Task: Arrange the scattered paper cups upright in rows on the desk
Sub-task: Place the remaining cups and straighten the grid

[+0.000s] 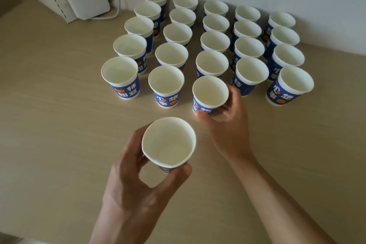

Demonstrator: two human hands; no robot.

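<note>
Crush risk while placing
Right hand (231, 125) grips a row cup (210, 93) just ahead; left hand (138, 184) squeezes a loose cup (168, 142), rim bowed: harder pinching could crumple it.

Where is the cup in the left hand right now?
Head view, lower centre: the left hand holds the cup in front of the rows, just left of and nearer than the front-row cup that the right hand grips.

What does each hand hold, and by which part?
Left hand grips one paper cup around its side; right hand grips another cup low on its side.
</note>
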